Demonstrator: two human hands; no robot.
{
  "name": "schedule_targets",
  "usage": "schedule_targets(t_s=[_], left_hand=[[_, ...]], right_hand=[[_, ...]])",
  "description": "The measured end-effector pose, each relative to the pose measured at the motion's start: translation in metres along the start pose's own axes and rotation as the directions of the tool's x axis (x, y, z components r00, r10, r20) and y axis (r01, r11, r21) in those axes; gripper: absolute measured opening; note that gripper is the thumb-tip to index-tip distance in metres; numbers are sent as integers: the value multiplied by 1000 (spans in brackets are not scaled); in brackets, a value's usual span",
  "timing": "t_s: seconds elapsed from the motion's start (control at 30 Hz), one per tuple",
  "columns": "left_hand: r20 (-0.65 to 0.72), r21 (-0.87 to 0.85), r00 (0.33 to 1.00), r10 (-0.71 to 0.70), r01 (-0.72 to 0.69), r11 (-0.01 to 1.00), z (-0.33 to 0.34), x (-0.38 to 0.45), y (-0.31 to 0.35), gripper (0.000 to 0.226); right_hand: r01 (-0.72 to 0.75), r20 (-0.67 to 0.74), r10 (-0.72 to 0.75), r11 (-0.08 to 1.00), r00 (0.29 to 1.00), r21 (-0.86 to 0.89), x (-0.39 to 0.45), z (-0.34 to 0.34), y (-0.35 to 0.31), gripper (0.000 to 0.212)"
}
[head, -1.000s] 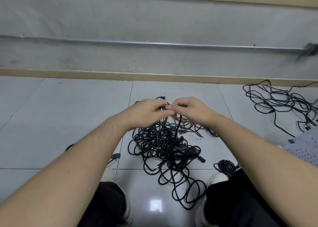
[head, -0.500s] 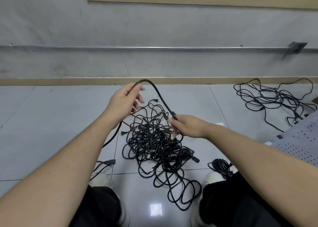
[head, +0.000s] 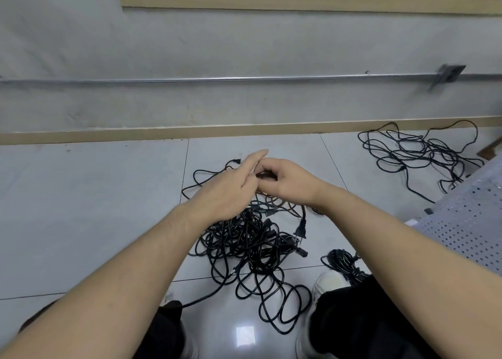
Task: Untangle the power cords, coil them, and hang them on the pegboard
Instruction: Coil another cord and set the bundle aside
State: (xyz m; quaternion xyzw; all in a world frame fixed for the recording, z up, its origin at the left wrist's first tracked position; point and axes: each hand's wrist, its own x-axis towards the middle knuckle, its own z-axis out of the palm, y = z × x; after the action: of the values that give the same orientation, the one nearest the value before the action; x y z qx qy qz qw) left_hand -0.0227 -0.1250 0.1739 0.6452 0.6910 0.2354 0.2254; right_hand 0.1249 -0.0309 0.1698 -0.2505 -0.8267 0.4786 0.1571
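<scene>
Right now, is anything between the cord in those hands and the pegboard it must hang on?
No solid obstacle. The cord in the right hand seems to run into the tangled pile; pegboard lies on the right.

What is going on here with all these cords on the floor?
A person crouches over a tangled pile of black power cords on the tiled floor. The right hand grips a bunched length of cord whose plug dangles below, while the left hand reaches in with straight fingers. Another loose tangle lies by the wall, a small coiled cord beside the shoe, and the pegboard at right.
</scene>
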Motion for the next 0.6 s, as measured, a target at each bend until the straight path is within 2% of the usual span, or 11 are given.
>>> schedule_targets(t_s=[0.07,0.13,0.2,0.27,0.33,0.37,0.43,0.53,0.6], left_hand=[[-73,-126,997,-8,-1,992,3,3,2,39],[-143,-247,989,-21,-15,969,3,8,4,26],[-189,-326,982,-30,-34,945,3,12,2,14],[-227,-349,973,-39,-44,936,3,14,0,13],[-252,-360,966,-49,-47,932,2,14,-2,17],[-253,-384,966,-53,-50,922,2,15,-3,18],[-237,-443,970,-52,-60,895,0,15,-4,20],[-204,-509,977,-55,-58,859,-3,17,-12,21],[-182,-541,982,-58,-51,839,-4,19,-16,21]], right_hand=[[29,-25,-27,998,999,58,-1,-7,3,22],[36,-52,-34,999,998,39,1,-11,6,29],[43,-96,-48,998,994,-54,6,-10,14,26],[18,-157,-55,973,986,-228,13,-6,30,16],[-142,-232,63,929,971,-343,16,-6,41,36],[-244,-259,159,909,953,-339,16,-8,45,50],[-426,-239,375,877,896,-221,14,-7,45,68],[-620,-108,618,784,779,22,18,-4,52,67],[-624,-72,628,778,775,67,22,-4,60,51]])
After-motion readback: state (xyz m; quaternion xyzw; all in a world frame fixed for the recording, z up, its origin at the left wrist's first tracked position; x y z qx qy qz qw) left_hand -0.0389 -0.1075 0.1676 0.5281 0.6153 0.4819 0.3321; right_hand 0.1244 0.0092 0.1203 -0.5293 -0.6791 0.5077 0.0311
